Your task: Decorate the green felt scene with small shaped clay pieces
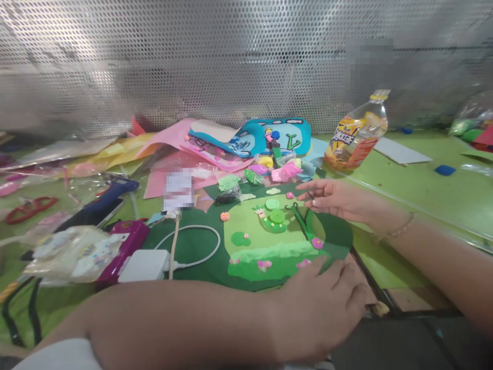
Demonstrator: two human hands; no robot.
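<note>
A dark green board [210,257] carries a light green clay scene with a snail-like figure [271,223], a dark stem [302,221], a magenta flower [317,243] and a ruffled grass strip [265,264]. My right hand [331,198] hovers at the scene's upper right, beside the stem's top, its fingers stretched out and holding nothing visible. My left hand [327,308] lies across the board's lower right edge, fingers curled, fingertips mostly hidden. Close to them is a small pale lump [379,308]; I cannot make out what the hand holds.
Behind the board lie wrapped clay pieces [287,171] and a blue picture board [302,136]. A drink bottle [358,133] stands at the back right. At left are red scissors [31,209], a white adapter [144,266] with a cable, and a purple box [129,241].
</note>
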